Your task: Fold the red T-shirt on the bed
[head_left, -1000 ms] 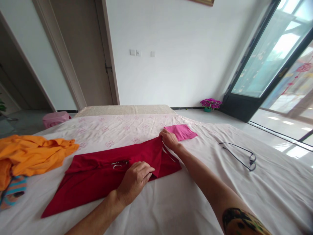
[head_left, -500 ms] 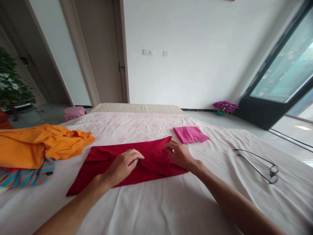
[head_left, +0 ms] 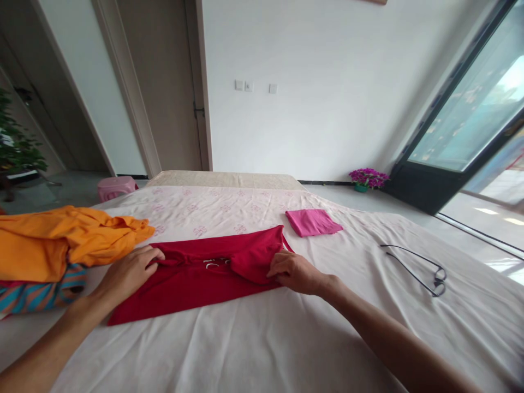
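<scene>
A red shirt (head_left: 196, 292) lies folded into a wide strip on the bed sheet, a bit of white print showing at its middle. My left hand (head_left: 131, 273) is at the shirt's left end, its fingers closed on the cloth near the upper left corner. At the right end, my right hand (head_left: 297, 272) grips the folded-over part with curled fingers. Part of the shirt's right edge is hidden behind that hand.
A folded pink cloth (head_left: 313, 222) lies beyond my right hand, and black-framed glasses (head_left: 439, 283) rest farther right. On the left are a heaped orange garment (head_left: 82, 234) and a blue-striped one (head_left: 57, 292). A pink stool (head_left: 117, 186) stands past the bed.
My left hand has moved left from the shirt's middle to its left end. My right hand has come down and closed on the right side, which is folded farther inward. White print now shows.
</scene>
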A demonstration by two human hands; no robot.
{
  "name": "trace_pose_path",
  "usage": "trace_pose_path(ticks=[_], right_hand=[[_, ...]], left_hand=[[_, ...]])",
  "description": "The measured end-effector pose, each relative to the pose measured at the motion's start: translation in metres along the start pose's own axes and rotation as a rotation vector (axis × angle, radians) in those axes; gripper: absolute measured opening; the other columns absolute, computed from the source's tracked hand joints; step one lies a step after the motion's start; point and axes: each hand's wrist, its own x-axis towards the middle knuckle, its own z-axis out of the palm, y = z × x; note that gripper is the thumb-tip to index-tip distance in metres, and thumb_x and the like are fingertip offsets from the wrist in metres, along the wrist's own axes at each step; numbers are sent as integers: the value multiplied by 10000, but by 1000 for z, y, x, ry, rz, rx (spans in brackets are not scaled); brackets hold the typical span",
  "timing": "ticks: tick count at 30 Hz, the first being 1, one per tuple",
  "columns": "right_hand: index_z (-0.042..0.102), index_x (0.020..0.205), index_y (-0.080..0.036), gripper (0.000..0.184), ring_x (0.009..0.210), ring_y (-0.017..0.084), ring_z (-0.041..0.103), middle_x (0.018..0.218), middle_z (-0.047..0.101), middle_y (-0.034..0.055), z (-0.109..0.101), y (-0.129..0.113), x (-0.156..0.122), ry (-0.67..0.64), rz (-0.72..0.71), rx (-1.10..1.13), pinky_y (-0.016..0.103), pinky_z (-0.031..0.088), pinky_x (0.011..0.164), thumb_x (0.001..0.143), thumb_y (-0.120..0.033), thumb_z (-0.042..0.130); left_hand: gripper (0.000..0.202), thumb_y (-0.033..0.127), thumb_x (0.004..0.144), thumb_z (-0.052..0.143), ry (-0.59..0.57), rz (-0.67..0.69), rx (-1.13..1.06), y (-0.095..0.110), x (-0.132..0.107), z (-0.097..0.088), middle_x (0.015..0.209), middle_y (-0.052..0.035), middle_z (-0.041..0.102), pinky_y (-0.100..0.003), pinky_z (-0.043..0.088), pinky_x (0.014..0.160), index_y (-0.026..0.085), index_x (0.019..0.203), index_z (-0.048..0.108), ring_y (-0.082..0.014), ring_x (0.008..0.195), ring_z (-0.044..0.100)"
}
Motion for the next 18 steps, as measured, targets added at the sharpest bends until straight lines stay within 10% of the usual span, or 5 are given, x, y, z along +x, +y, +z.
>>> trace_pose_path(ticks=[11, 18], right_hand=[[768, 851, -259, 482, 869, 168, 632, 892, 727, 0, -16, 5, -9, 50, 149, -136, 294, 474, 869, 637, 15, 433], [681, 1189, -222, 409, 1020, 201, 619, 1139, 687, 74, -25, 13, 27, 191, 548, -360, 271, 451, 809, 875, -104, 447]], left_hand=[[329, 95, 694, 417, -68, -25, 147, 14, -16, -15, 933, -50, 698, -380, 469, 858, 239, 861, 662, -251, 938, 657], [371, 64, 790, 358, 25, 95, -66, 99, 12, -20, 1034, -26, 713, -355, 505, 904, 231, 903, 669, -201, 976, 667]])
